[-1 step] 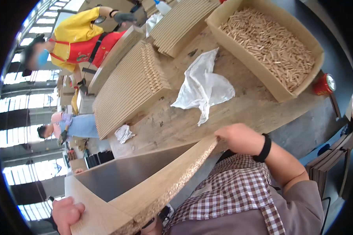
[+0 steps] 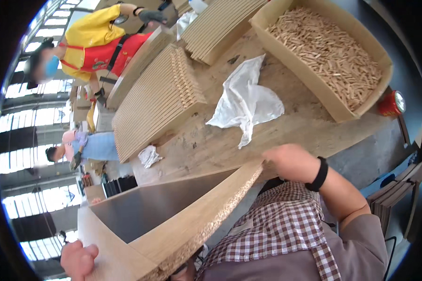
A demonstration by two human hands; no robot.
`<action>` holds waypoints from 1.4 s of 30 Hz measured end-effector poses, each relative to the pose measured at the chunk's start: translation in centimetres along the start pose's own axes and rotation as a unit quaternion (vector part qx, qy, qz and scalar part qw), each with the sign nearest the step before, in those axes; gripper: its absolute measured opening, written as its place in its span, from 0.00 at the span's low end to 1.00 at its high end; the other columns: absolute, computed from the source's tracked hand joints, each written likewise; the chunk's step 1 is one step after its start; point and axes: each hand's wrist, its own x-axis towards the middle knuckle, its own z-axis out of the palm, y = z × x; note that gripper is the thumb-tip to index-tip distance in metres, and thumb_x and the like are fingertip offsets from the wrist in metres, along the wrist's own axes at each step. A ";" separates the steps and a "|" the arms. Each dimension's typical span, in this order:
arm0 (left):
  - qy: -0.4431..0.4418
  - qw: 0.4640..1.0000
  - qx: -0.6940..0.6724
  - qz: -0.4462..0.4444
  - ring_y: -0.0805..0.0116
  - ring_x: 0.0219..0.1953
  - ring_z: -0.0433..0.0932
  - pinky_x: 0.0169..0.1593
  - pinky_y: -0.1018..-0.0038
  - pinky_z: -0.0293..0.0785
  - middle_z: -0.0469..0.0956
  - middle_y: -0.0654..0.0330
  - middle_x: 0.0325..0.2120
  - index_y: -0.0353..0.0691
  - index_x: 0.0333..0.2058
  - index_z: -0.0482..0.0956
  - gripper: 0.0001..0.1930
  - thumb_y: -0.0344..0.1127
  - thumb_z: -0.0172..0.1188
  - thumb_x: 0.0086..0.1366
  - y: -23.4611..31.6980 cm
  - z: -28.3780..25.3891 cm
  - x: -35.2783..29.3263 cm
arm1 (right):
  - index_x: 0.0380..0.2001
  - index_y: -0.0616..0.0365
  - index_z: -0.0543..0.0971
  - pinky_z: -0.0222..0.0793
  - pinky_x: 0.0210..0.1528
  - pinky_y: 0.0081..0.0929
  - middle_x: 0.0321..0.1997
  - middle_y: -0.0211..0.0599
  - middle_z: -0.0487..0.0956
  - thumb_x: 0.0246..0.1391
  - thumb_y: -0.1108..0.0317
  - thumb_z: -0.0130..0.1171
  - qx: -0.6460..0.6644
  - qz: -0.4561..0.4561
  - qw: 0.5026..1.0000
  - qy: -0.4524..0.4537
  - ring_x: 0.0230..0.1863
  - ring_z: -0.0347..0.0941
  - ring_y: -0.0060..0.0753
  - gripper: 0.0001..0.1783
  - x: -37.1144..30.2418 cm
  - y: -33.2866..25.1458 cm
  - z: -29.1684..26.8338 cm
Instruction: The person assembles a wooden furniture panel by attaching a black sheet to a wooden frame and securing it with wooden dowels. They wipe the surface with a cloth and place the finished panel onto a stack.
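A wood-grain chipboard frame [image 2: 197, 213] slants across the lower part of the view, its rough cut edge facing me and a dark grey surface [image 2: 162, 206] showing inside it. My right hand [image 2: 290, 163], with a black wristband, is closed around the frame's upper right end. At the lower left my left hand [image 2: 79, 261] curls its fingers on the outer edge of the frame's wide corner. The boards hide most of my left forearm. What lies under the frame is out of sight.
A worktable [image 2: 192, 145] holds stacked grooved boards [image 2: 150, 103], a white cloth [image 2: 248, 100], a carton of wooden dowels [image 2: 333, 61] and a red can [image 2: 391, 103]. A co-worker in a red apron [image 2: 119, 54] stands behind the boards; another person [image 2: 96, 145] is farther back.
The scene has shifted slightly within the view. My right hand sits a little farther right and higher, still on the frame. The red-aproned co-worker's gloved hand has moved slightly.
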 end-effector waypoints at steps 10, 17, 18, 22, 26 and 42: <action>0.006 1.000 0.023 -0.011 0.64 0.32 0.66 0.39 0.69 0.64 0.67 0.58 0.28 0.38 0.43 0.64 0.31 0.62 0.58 0.58 3.5 1.9 1.7 | 0.35 0.65 0.75 0.70 0.39 0.43 0.31 0.57 0.77 0.48 0.75 0.46 0.040 -0.024 0.998 -0.047 0.36 0.74 0.58 0.11 12.1 3.3 -0.1; -0.038 0.998 0.049 -0.008 0.65 0.30 0.65 0.39 0.70 0.64 0.67 0.60 0.28 0.40 0.41 0.64 0.30 0.60 0.61 0.55 3.1 0.3 0.7 | 0.22 0.62 0.77 0.74 0.34 0.40 0.29 0.48 0.78 0.43 0.73 0.53 -0.117 -0.113 0.986 -0.018 0.31 0.76 0.50 0.05 22.6 -4.2 1.7; -0.051 0.997 0.058 -0.016 0.65 0.31 0.66 0.40 0.70 0.64 0.66 0.61 0.27 0.42 0.40 0.64 0.28 0.59 0.61 0.55 3.6 0.3 1.1 | 0.24 0.62 0.78 0.73 0.37 0.40 0.29 0.48 0.76 0.41 0.72 0.54 -0.082 -0.185 0.979 0.001 0.33 0.75 0.50 0.06 24.9 -4.7 4.2; -0.038 0.997 0.063 -0.036 0.66 0.33 0.65 0.46 0.65 0.60 0.65 0.63 0.28 0.45 0.40 0.63 0.28 0.60 0.60 0.54 4.8 1.5 2.3 | 0.38 0.57 0.79 0.69 0.45 0.37 0.44 0.42 0.73 0.48 0.67 0.54 -0.213 -0.168 0.959 -0.077 0.48 0.68 0.45 0.13 32.9 -7.4 12.0; -0.040 0.994 0.045 -0.093 0.66 0.35 0.64 0.47 0.63 0.59 0.63 0.66 0.29 0.49 0.40 0.63 0.28 0.62 0.61 0.53 5.2 1.2 1.2 | 0.44 0.57 0.79 0.65 0.46 0.43 0.48 0.37 0.72 0.52 0.67 0.52 -0.357 -0.123 0.924 -0.061 0.52 0.65 0.43 0.17 34.2 -7.5 16.8; 0.086 0.994 -0.041 0.051 0.63 0.25 0.67 0.34 0.68 0.62 0.71 0.58 0.24 0.35 0.36 0.72 0.37 0.70 0.38 0.61 1.1 3.1 1.6 | 0.21 0.62 0.69 0.67 0.37 0.30 0.37 0.40 0.70 0.37 0.82 0.60 0.065 -0.355 0.911 0.202 0.35 0.68 0.41 0.10 13.5 -13.1 -15.4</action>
